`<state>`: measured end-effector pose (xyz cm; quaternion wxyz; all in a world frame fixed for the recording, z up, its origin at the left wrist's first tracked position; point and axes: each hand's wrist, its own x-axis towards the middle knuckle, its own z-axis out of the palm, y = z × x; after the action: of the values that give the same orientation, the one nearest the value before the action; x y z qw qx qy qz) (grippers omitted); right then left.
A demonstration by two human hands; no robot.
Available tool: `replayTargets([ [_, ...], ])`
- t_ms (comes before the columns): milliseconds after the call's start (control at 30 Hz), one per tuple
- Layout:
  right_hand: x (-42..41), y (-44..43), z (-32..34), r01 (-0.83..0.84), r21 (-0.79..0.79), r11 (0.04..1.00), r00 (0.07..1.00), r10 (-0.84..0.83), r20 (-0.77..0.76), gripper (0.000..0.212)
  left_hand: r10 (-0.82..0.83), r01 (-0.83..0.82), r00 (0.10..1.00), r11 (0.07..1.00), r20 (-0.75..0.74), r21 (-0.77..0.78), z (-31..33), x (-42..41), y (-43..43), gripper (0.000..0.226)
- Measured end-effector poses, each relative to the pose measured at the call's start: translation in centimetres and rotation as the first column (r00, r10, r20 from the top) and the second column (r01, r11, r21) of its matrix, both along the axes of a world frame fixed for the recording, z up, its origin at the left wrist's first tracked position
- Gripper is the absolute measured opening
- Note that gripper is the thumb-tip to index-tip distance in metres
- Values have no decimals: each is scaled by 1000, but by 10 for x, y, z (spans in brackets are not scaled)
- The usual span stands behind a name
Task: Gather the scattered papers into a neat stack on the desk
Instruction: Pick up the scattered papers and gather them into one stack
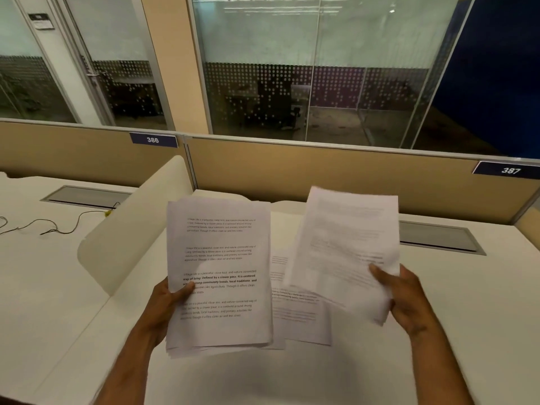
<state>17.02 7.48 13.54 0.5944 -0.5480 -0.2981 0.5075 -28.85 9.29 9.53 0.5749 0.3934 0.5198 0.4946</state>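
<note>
My left hand (168, 305) grips a stack of printed papers (219, 273) by its left edge, thumb on top, holding it up above the white desk (292, 381). My right hand (409, 299) holds a separate blurred sheet (347, 244) by its lower right edge, tilted and raised to the right of the stack. Flat on the desk between both hands lies another printed sheet (298, 314), partly covered by the held papers.
A cream curved divider (137, 226) separates this desk from the one on the left, where a thin cable (52, 226) lies. A grey cable hatch (438, 238) sits at the back right. A tan partition (321, 173) numbered 386 and 387 bounds the far edge.
</note>
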Motion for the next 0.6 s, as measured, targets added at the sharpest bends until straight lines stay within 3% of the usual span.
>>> replayTargets([
  [133, -35, 16, 16, -169, 39, 985, 977, 173, -128, 36, -10, 10, 1000, 1000, 2, 14, 4, 9, 4, 30],
  [333, -135, 27, -1, -367, 8, 930, 926, 367, -93, 48, -52, 54, 998, 996, -34, 72, 10, 27, 0, 34],
  [433, -161, 26, -14, -382, -50, 923, 924, 382, -8, 66, -46, 53, 993, 997, -110, 61, 9, 28, -1, 17],
  [533, -180, 25, -21, -343, -42, 938, 936, 345, 63, 78, 1, -3, 991, 1000, -132, -16, 7, 21, -3, 34],
  [600, -190, 27, -23, -324, -26, 946, 939, 325, 108, 77, 4, -6, 1000, 998, -30, -58, 2, 14, -4, 57],
])
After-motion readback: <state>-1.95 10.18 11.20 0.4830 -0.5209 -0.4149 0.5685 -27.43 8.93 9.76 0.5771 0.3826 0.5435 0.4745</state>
